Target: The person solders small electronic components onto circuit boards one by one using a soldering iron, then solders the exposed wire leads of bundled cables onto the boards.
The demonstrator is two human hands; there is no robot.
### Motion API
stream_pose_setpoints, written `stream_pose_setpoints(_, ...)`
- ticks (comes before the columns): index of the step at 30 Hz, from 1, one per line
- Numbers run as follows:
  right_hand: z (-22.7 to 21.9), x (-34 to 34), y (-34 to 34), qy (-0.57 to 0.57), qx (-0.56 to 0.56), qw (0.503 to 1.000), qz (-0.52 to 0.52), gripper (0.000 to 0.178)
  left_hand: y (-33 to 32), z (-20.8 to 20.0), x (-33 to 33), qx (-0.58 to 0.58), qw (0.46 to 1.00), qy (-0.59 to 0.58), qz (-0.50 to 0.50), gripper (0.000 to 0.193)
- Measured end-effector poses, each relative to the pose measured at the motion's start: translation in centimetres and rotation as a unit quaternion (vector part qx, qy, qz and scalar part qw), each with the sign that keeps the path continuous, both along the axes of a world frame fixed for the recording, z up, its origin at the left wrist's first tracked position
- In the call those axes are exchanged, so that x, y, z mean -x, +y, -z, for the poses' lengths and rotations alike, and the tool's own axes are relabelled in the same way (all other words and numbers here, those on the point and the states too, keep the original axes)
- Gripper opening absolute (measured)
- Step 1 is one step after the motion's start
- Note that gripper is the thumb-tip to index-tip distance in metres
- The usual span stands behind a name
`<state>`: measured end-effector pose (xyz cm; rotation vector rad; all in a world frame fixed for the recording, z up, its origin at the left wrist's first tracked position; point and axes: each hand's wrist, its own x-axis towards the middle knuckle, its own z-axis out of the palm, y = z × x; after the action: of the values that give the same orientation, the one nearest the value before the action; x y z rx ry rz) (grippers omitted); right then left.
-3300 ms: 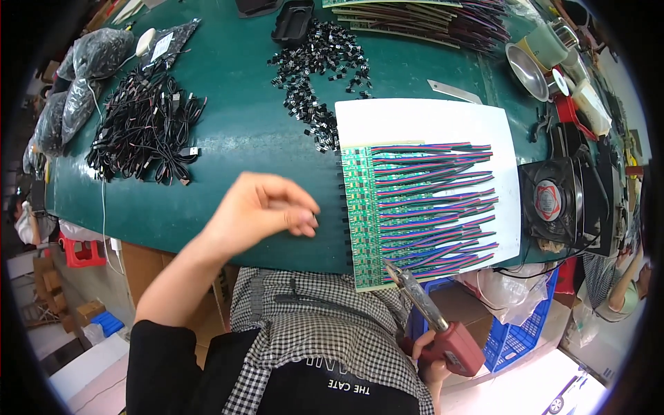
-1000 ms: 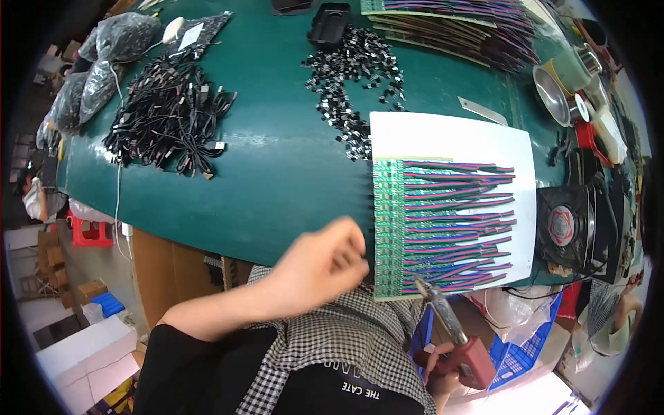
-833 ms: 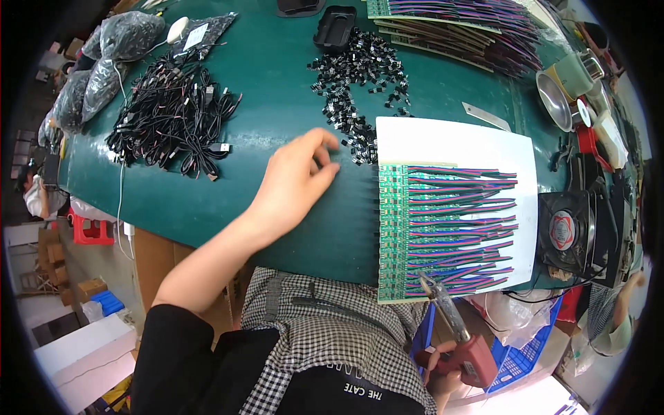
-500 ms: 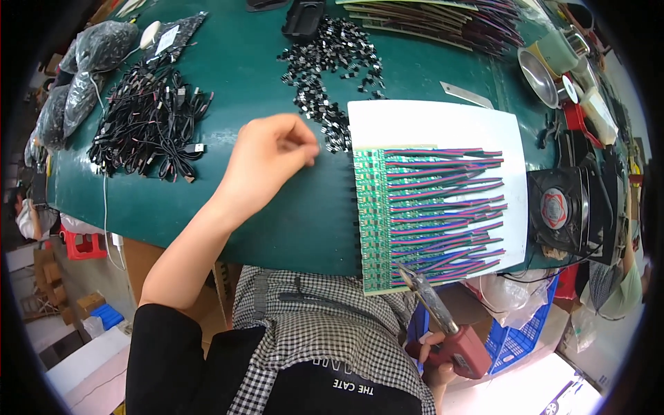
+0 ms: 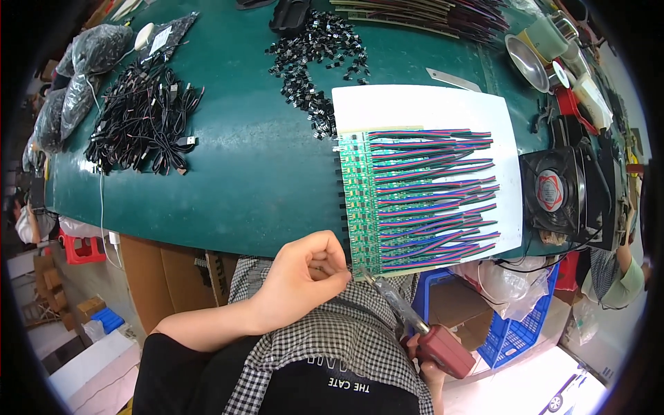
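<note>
Red soldering gun fills right hand; left hand, grip narrow, contents unclear, hovers beside circuit boards.

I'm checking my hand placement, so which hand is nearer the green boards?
Left. The left hand is beside the boards, at their near left corner; the right hand is farther below, holding the soldering gun.

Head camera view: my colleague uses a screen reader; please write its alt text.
A person's right hand grips a dark-red soldering gun, its tip by the near-left corner of a green circuit-board panel with multicoloured wires; the left hand is curled nearby. The wires lie over a white sheet on a green table, near small black connectors.
</note>
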<state>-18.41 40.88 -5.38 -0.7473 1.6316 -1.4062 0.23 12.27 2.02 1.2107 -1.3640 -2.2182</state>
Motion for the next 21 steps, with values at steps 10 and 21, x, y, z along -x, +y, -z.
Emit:
stream_pose_setpoints(10,-0.6,0.4,-1.0,0.066,-0.018,0.996,-0.051,0.076,0.2,0.3,0.3,0.031,0.999,-0.012,-0.002,0.015)
stream_pose_setpoints(21,-1.7,0.3,-2.3,0.049,-0.003,0.998,-0.046,0.076,0.5,0.5,0.4,0.045,0.999,-0.014,-0.008,0.014)
